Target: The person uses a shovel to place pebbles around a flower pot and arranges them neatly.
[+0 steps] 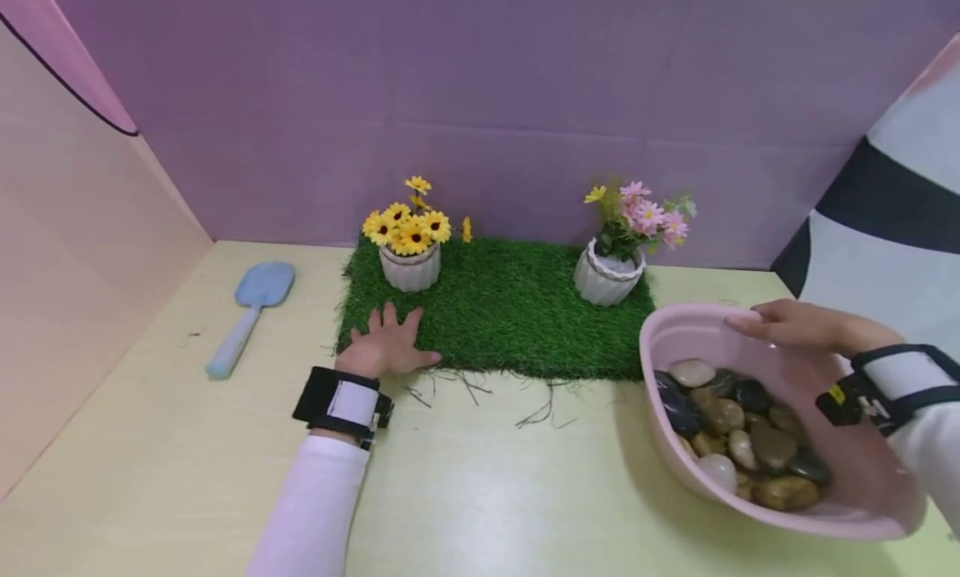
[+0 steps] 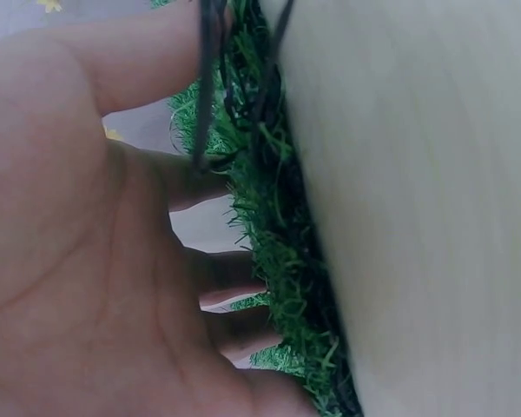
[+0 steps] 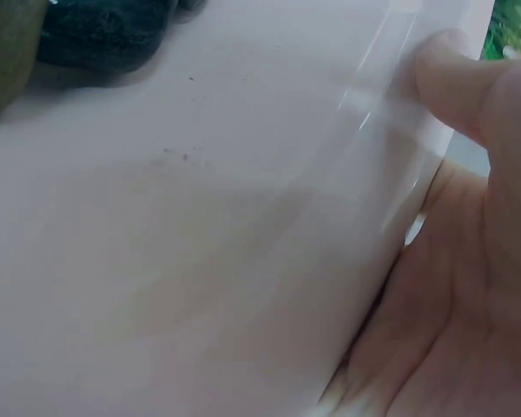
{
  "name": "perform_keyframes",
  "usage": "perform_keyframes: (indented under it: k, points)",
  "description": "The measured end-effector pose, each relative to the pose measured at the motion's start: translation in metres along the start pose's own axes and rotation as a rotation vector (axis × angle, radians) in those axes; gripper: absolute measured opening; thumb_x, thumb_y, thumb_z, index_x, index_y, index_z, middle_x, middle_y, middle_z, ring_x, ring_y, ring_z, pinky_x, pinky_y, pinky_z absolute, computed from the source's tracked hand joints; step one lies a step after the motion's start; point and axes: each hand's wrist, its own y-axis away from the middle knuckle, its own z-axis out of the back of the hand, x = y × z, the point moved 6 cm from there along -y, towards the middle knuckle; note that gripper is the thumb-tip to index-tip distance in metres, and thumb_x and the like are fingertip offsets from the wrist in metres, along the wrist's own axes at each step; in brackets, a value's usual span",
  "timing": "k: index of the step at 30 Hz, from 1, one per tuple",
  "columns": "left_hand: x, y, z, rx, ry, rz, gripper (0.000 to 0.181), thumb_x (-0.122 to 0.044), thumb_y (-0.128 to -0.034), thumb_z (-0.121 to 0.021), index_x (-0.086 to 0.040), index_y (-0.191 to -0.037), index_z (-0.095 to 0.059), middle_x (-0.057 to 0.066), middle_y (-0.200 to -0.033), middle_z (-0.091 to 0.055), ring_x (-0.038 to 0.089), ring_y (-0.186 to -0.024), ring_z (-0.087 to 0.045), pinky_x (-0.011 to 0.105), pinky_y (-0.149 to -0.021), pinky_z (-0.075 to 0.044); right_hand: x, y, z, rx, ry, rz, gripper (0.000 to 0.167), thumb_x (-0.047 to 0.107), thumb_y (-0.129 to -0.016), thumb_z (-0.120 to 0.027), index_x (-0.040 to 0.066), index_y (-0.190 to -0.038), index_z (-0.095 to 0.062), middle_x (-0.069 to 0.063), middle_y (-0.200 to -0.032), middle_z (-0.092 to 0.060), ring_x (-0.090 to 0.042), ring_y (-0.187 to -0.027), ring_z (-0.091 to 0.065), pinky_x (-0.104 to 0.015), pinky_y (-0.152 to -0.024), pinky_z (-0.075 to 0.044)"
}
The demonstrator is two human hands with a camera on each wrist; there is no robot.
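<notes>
My left hand [image 1: 386, 343] rests with spread fingers on the front left corner of a green artificial grass mat [image 1: 510, 310]. In the left wrist view its fingertips touch the grass [image 2: 282, 261] along the mat's edge. My right hand [image 1: 802, 327] grips the far rim of a pink plastic basin [image 1: 862, 477], thumb inside and the other fingers outside the wall. The basin is tilted, its contents gathered at the left. Several smooth pebbles [image 1: 772, 448], brown, black and white, lie in it; a dark one [image 3: 104, 35] shows in the right wrist view.
On the mat stand a white pot of yellow flowers [image 1: 411, 268] at the left and a white pot of pink flowers [image 1: 609, 277] at the right. A blue toy shovel [image 1: 258, 298] lies on the pale wooden table [image 1: 465, 477]. A purple cloth [image 1: 487, 102] hangs behind.
</notes>
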Motion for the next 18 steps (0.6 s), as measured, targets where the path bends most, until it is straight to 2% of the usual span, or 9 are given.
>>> perform_keyframes:
  k: [9,16,18]
  points:
    - [0.001,0.0,-0.001,0.003,-0.009,-0.001,0.081,-0.05,-0.0997,-0.05,-0.013,-0.16,-0.009,0.032,-0.161,0.006,0.051,-0.149,0.006,0.071,-0.117,-0.006,0.02,-0.001,-0.004,0.008,0.001,0.026,0.052,0.044,-0.107,-0.034,0.0,-0.109,-0.062,-0.006,-0.099,-0.063,-0.02,-0.093,-0.058,-0.035,-0.077,-0.049]
    - [0.002,-0.001,-0.001,0.001,-0.008,0.001,0.081,-0.049,-0.0997,-0.05,-0.014,-0.16,-0.009,0.032,-0.161,0.006,0.051,-0.149,0.006,0.072,-0.117,-0.005,0.037,0.001,-0.005,-0.002,0.032,0.05,0.055,0.043,-0.107,-0.034,-0.004,-0.111,-0.061,-0.015,-0.104,-0.067,-0.028,-0.098,-0.063,-0.042,-0.079,-0.053]
    - [0.002,-0.001,-0.001,0.002,-0.007,0.002,0.081,-0.049,-0.0997,-0.05,-0.014,-0.16,-0.009,0.032,-0.161,0.006,0.051,-0.149,0.006,0.072,-0.117,-0.005,0.044,0.001,-0.006,-0.012,0.039,0.065,0.053,0.043,-0.107,-0.034,-0.003,-0.11,-0.062,-0.014,-0.103,-0.067,-0.027,-0.096,-0.062,-0.04,-0.077,-0.053]
